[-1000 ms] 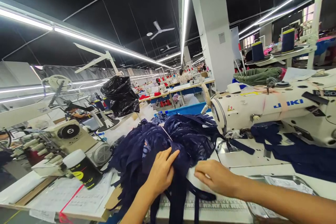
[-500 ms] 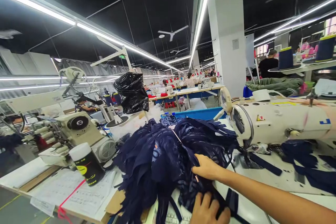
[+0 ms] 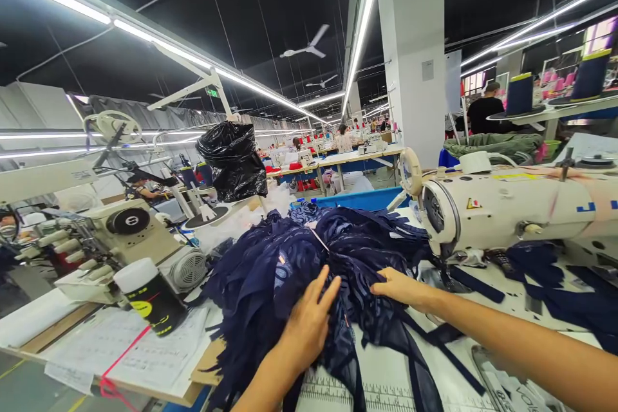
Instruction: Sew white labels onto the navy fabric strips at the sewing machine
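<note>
A large heap of navy blue fabric strips (image 3: pixel 261 277) lies over the table in the middle. My left hand (image 3: pixel 311 318) rests against the front of the heap, its fingers apart and pointing up and away. To the right, my right hand (image 3: pixel 398 286) touches the strips on that side, its thumb and fingers spread somewhat, with nothing clearly gripped. Between and beyond the hands, a thin pale tie (image 3: pixel 319 239) crosses the bunch. Below the hands, a printed ruler (image 3: pixel 376 396) shows on the table, with loose strips hanging over it.
On the right stands a white sewing machine (image 3: pixel 502 209), with navy pieces (image 3: pixel 564 302) around its base. At left are another machine (image 3: pixel 128 232), a black bottle with a white cap (image 3: pixel 152 299) and papers (image 3: pixel 120 351). A black plastic bag (image 3: pixel 232 161) hangs behind.
My left hand has moved up and left onto the heap. My right hand has opened and shifted slightly right, away from the strip it pinched. Strips now hang lower over the ruler.
</note>
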{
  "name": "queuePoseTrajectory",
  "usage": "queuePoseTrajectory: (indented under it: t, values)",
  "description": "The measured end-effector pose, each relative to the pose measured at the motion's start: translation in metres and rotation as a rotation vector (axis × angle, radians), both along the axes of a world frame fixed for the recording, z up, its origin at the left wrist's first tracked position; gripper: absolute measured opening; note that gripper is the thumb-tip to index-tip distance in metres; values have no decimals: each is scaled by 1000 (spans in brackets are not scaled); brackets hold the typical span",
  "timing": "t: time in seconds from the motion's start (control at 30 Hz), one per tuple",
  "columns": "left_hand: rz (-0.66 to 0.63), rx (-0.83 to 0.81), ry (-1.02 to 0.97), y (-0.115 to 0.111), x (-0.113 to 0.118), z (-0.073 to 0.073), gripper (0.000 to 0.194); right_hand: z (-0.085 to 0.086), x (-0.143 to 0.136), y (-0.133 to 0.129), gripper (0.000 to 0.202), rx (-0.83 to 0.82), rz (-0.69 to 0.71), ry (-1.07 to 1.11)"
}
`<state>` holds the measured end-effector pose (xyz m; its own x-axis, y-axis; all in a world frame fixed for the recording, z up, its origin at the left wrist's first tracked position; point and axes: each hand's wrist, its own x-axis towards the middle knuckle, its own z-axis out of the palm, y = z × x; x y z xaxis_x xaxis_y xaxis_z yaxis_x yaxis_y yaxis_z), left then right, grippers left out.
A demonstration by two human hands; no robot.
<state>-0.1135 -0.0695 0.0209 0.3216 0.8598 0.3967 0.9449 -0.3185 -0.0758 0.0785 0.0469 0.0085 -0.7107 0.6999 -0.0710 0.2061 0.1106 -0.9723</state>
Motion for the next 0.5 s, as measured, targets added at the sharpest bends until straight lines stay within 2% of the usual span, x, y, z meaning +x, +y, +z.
queuePoseTrajectory:
  t: [0.1,0.17,0.23,0.3,0.37,0.43,0.5]
  values:
    - [-170,5,290,-1,21,10,45,-1,1,3,9,23,46,3]
    - [-213,-15,395,-5,19,17,25,-3,5,8,5,45,45,-12]
    - [-144,-16,419,-13,1,23,20,-3,12,13,4,62,31,-26]
    - [-55,8,389,-24,-23,26,24,-2,18,18,4,75,25,-30]
    - [-36,26,364,-37,-41,26,26,-1,20,20,6,92,43,-30]
    - [-3,4,368,-45,-44,25,27,0,20,17,6,121,74,-36]
    - [14,-54,394,-48,-35,25,28,-1,18,11,9,159,102,-49]
